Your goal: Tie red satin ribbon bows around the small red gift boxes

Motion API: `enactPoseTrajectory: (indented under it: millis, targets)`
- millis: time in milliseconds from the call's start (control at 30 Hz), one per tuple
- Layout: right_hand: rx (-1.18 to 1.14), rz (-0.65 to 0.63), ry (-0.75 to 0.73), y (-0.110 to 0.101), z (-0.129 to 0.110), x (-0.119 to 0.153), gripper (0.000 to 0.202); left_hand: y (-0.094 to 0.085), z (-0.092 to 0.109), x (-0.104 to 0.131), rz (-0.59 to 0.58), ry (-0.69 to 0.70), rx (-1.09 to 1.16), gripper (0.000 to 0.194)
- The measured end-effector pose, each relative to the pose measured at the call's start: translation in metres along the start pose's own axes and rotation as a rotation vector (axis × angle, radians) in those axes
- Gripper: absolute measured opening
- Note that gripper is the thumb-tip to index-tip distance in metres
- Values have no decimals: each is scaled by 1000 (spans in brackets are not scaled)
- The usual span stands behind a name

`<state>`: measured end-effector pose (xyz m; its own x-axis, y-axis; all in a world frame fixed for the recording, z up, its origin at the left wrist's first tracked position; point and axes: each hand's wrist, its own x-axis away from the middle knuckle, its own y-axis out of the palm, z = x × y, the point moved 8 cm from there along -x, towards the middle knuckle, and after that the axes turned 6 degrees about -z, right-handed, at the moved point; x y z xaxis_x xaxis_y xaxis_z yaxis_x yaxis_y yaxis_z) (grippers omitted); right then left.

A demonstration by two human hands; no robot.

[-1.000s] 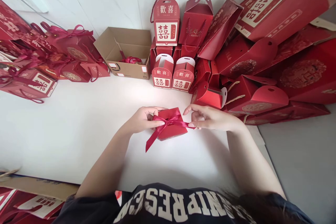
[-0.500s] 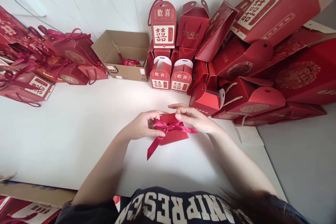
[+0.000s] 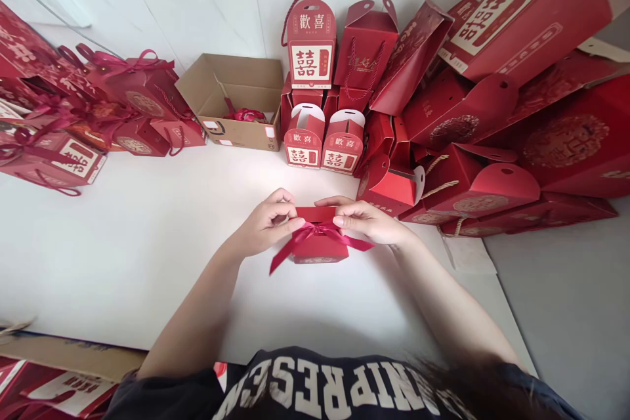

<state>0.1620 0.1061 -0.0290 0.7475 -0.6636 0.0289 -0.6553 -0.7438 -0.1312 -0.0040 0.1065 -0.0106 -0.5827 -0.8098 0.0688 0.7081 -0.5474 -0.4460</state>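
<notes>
Head view: between left hand (image 3: 273, 222) and right hand (image 3: 367, 220), the bow (image 3: 315, 228) on the red box (image 3: 321, 252) is pinched by both; loop-shaping seems the step, balanced pulling apparently called for.

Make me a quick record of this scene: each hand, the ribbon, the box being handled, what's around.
Left hand: pinching the ribbon bow at its left side
Right hand: pinching its right side
Ribbon bow: dark pink, tails spread to both sides
Small red box: between the hands, bearing the ribbon bow
Behind: open cardboard box with a reddish item inside
Left: decorated red boxes
Right: stacked red boxes
</notes>
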Motion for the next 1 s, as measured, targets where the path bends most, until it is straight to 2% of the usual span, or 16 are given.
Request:
enactPoseTrajectory:
  millis: [67,233,467,667,800,1000]
  targets:
    - [13,37,-35,-1,-3,0,37,-2,3,2,52,7,-26,36]
    - [29,31,-60,4,-5,-2,38,1,-4,6,55,-68,12,38]
    - [25,42,-77,3,-1,-4,41,0,-13,3,69,-61,54,39]
    - [6,89,-125,-1,-8,-1,42,0,-19,0,72,-37,252,42]
    - [8,114,-170,-3,-12,0,41,0,-22,-3,126,-40,400,44]
    - [-16,134,-154,-5,1,-3,43,6,-35,-8,155,-124,614,47]
